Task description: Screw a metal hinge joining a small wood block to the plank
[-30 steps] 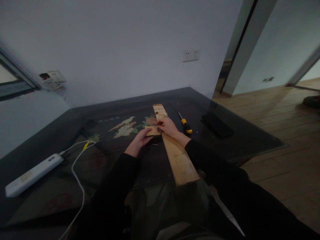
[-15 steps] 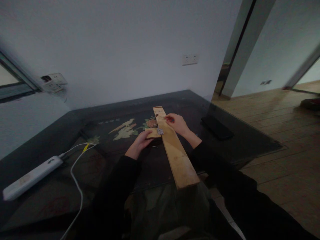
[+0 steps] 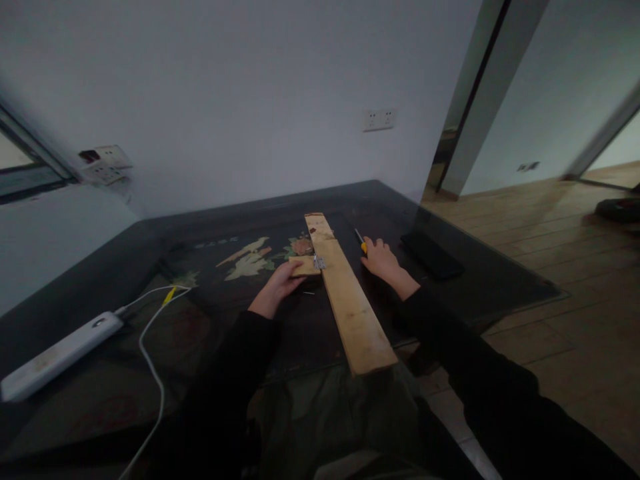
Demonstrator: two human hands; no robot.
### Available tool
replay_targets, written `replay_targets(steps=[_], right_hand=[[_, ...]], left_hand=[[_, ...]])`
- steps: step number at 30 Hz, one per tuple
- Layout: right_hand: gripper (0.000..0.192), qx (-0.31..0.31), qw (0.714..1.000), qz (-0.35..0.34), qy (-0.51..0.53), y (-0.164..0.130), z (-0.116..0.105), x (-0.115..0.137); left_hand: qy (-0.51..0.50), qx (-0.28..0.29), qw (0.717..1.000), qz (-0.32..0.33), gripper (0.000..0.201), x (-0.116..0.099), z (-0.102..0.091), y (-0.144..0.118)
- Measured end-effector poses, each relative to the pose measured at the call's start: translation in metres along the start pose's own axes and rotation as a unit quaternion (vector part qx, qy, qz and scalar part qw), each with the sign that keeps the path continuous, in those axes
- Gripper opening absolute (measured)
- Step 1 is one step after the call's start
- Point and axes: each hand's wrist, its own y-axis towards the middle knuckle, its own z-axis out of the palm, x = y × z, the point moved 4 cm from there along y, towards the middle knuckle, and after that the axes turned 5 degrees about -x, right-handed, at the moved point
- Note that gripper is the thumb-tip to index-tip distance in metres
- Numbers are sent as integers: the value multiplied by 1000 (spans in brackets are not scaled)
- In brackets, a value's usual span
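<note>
The dark table (image 3: 370,200) takes up most of what's in front of me, a floral design showing on its top. Across it, pointing away from me, lies the long wooden board (image 3: 353,310), its near end jutting past the table's edge over my lap. Off to my left is a white power strip (image 3: 63,353) (its cable trails down towards me), and to my right a flat black slab (image 3: 433,255). My right hand (image 3: 385,260) is down over the screwdriver (image 3: 364,247), fingers bent about the yellow handle; whether they grip it, I cannot tell. My left hand (image 3: 281,283) pinches the small wooden piece (image 3: 306,268) by its left end, thumb on top. At that piece's other end, right by the long board's left edge, sits the metal hinge (image 3: 319,263). Smallest of all, a thin metal pin (image 3: 309,293) lies on the table just nearer me.
</note>
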Motion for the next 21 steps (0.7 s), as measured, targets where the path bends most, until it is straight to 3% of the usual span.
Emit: replay_targets(steps=[7, 12, 14, 16, 21], right_hand=[[57, 6, 1000, 1, 31, 5, 4, -5], [51, -113, 982, -16, 152, 17, -7, -14], [46, -183, 949, -23, 256, 23, -14, -20], [41, -233, 894, -23, 381, 27, -20, -26], [43, -258, 734, 13, 628, 31, -27, -32]], left_hand=[[-8, -5, 1000, -5, 29, 2, -2, 6], [-4, -3, 1000, -2, 28, 2, -3, 9], [1, 0, 1000, 1, 27, 2, -4, 10], [4, 9, 1000, 1, 27, 3, -5, 12], [3, 11, 1000, 2, 29, 3, -9, 19]])
